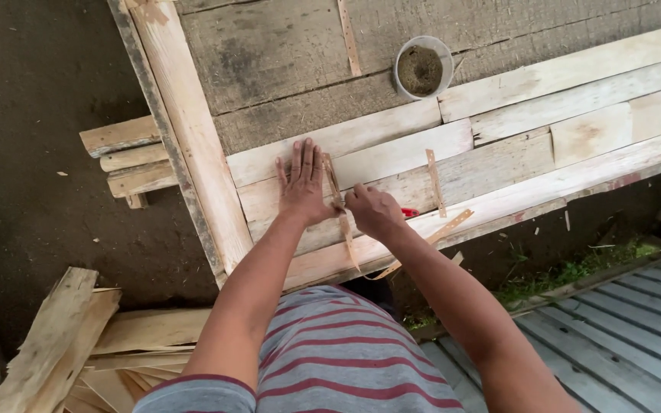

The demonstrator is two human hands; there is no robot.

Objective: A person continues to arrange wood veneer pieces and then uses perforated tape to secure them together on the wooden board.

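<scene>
Left hand [302,182] lies flat, fingers spread wide, on the pale planks [392,164] of a wooden frame, near its left rail [193,130]. Thin wood strip [338,203] lies across the planks between both hands, touching the left. Right hand [374,210] closed on the strip, a red tool [409,212] partly hidden under it. 2 more strips [435,182] lie to the right. Round container [422,67] sits by the frame's far edge.
</scene>
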